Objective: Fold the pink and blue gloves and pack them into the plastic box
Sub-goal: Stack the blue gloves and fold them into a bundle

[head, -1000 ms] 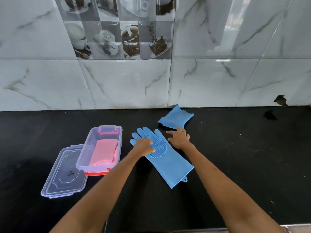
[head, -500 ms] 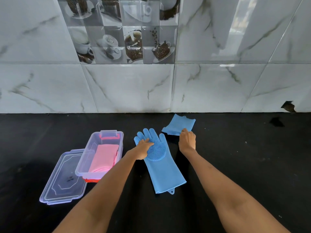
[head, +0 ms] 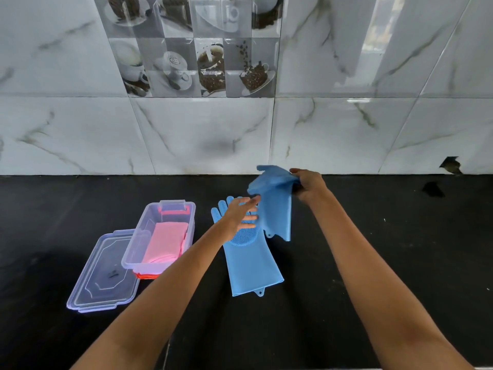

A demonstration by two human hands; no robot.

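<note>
Right hand (head: 309,186) pinched the upper edge of one blue glove (head: 274,204), holding it off the counter (head: 373,249); the glove hung limp below and to the left of that hand, creased at the top, its lower edge free in the air. Material looked like soft, matte silicone.

Left hand (head: 240,214) was spread, fingers (head: 249,203) extended and loose, gripping nothing. It hovered over the finger end of the second blue glove (head: 250,260), fingertips just beside the hanging glove; contact could not be told. The second glove lay flat beneath and toward the person from the left hand, cuff nearest the person with a small tab at the hem, a round patch of raised bristles on the palm showing just below the hand.

To the left of the left hand stood the clear plastic box (head: 160,233), rectangular, thin-walled, with orange-red clips at both ends. Folded pink gloves (head: 165,245) lay inside it, smooth and flat. The clear lid (head: 101,281) lay further left, partly under the box's near corner, with a raised moulded outline.

Counter was black and dull. Behind it, glossy white marble-veined wall tiles (head: 346,129).
</note>
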